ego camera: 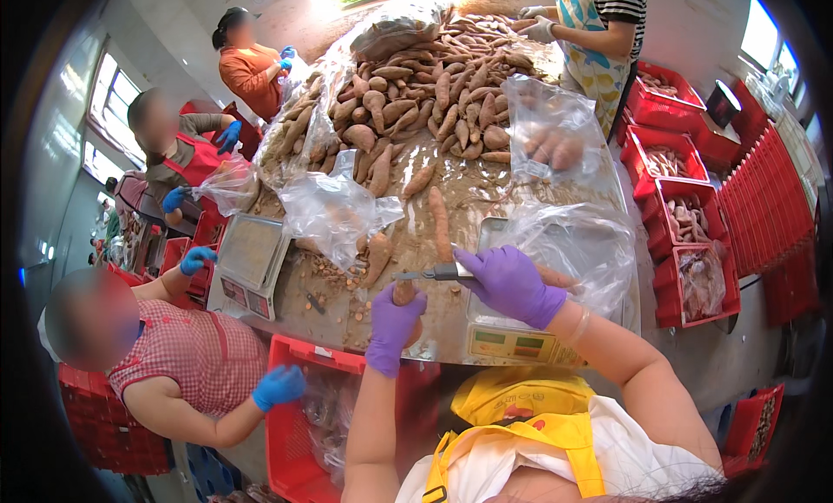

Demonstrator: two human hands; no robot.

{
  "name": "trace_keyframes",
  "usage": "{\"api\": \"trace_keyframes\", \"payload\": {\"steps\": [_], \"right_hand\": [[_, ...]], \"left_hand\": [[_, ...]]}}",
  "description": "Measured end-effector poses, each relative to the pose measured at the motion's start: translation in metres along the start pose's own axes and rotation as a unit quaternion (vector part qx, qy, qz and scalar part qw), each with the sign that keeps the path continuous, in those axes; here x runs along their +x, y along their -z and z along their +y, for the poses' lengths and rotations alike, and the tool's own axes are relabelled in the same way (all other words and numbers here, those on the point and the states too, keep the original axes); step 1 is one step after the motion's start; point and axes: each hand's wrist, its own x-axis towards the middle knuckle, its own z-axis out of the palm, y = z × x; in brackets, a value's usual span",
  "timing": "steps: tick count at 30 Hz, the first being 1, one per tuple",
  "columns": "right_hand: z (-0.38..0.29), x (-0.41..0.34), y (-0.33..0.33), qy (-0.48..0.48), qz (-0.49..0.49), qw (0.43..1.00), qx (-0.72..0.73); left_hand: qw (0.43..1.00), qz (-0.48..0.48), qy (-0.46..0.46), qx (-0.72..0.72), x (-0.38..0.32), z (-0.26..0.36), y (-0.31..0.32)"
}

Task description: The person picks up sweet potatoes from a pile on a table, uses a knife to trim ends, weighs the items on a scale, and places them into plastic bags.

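Note:
A purple glove covers my left hand [392, 330], which grips a sweet potato [403, 293] with its tip pointing up. In my right hand [514, 286], also gloved in purple, is a knife with a dark handle [446, 271]. Its short blade lies across the tip of the held sweet potato. Just beyond the knife a long sweet potato [440, 222] rests on the table [416, 239]. Beneath my right hand stands a digital scale [520, 344], with a clear plastic bag [576, 233] and a sweet potato [555, 276] on it.
A large heap of sweet potatoes [423, 100] covers the table's far part. Cut ends [351, 283] are scattered left, near another scale [250, 252]. Red crates [690, 217] line the right; one [286, 425] stands below the table edge. Co-workers [195, 347] stand left and far right.

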Motion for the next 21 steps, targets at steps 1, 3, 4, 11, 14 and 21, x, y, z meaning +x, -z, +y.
{"api": "trace_keyframes", "payload": {"steps": [1, 3, 4, 11, 14, 21], "right_hand": [[0.005, -0.001, -0.009, -0.004, 0.000, 1.000, -0.004], [0.033, -0.004, -0.036, -0.119, -0.080, 0.990, -0.015], [0.045, -0.007, -0.045, -0.177, -0.117, 0.977, -0.021], [-0.021, 0.026, -0.031, -0.431, -0.247, 0.446, 0.744], [-0.037, 0.018, -0.053, -0.419, -0.191, 0.199, 0.865], [-0.035, 0.004, -0.046, -0.383, -0.283, 0.584, 0.657]], "left_hand": [[1.000, -0.002, 0.000, 0.000, 0.000, -0.001, 0.000], [0.994, -0.007, -0.075, 0.073, -0.009, 0.010, -0.002], [0.987, -0.010, -0.115, 0.110, -0.013, 0.019, -0.004], [0.716, 0.095, -0.566, 0.398, -0.011, 0.048, -0.012], [0.762, 0.013, -0.514, 0.392, -0.021, 0.042, -0.018], [0.979, 0.048, -0.168, -0.102, -0.019, 0.005, -0.016]]}}
